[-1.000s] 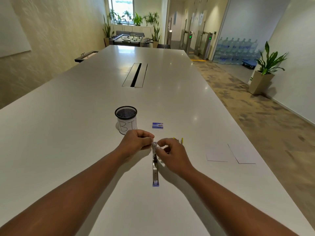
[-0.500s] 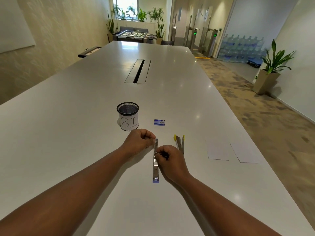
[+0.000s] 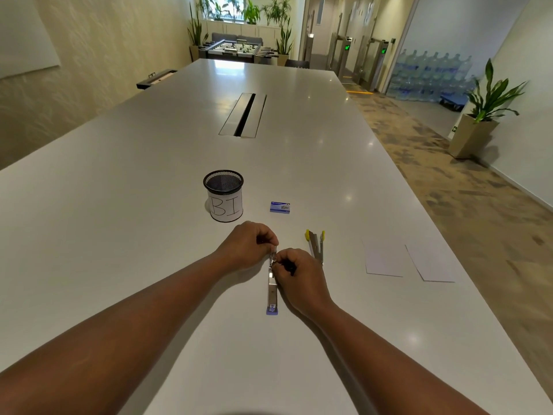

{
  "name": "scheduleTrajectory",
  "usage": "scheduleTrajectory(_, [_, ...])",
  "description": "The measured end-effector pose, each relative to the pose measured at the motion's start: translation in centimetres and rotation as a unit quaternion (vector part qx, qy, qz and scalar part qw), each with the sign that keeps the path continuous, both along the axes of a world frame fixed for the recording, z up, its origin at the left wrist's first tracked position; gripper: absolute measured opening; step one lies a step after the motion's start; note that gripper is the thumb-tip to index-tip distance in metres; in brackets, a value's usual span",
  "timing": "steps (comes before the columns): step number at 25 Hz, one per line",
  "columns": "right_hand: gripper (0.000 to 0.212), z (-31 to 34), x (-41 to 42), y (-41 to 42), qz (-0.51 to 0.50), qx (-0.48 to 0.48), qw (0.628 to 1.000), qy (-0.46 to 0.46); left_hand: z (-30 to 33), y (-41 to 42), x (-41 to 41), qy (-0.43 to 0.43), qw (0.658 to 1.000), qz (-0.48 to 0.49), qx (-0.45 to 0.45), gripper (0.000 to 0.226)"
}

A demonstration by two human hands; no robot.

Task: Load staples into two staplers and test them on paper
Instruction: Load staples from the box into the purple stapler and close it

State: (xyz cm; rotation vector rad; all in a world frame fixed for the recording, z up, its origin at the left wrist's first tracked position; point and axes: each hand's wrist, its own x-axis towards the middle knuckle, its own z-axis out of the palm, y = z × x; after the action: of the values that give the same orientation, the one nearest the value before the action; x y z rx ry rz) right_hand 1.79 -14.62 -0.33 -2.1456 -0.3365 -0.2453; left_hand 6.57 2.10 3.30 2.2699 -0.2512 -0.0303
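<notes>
Both hands, left point(image 3: 250, 245), right point(image 3: 299, 275), pinching blue stapler point(image 3: 272, 290)

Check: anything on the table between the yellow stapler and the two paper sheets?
Nothing. In the head view the white table is bare between the yellow-tipped stapler and the nearer paper sheet.

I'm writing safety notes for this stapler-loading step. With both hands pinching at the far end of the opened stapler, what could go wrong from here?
1. The left hand and right hand pinch the far end of the blue-tipped stapler; a spring part snapping back could nip the fingertips.
2. The staple strip, too small to see here, could slip and scatter on the table.
3. The yellow-tipped stapler lies open beside the right hand and could get bumped.
</notes>
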Motion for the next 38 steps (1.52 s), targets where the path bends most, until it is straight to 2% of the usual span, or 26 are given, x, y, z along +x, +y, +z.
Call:
scheduleTrajectory(11, [0.011,-0.1,0.2,0.0,0.0,0.001,1.0,0.005,0.7,-0.5,0.8,0.025,0.996,-0.015,0.08,0.015])
scheduleTrajectory(19, [0.011,-0.1,0.2,0.0,-0.001,-0.002,1.0,0.011,0.4,-0.3,1.2,0.108,0.994,0.027,0.003,0.01])
scheduleTrajectory(24, [0.01,-0.1,0.2,0.1,-0.002,0.004,1.0,0.023,0.2,-0.1,1.1,0.145,0.984,0.076,-0.075,0.021])
scheduleTrajectory(28, [0.009,-0.2,0.3,0.0,-0.002,0.004,1.0,0.023,0.2,0.0,1.2,0.177,0.978,0.085,-0.073,0.045])
scheduleTrajectory(38, [0.013,0.1,0.2,0.0,0.001,0.007,1.0,0.029,0.5,-0.6,1.5,0.194,0.965,0.127,-0.123,0.017])
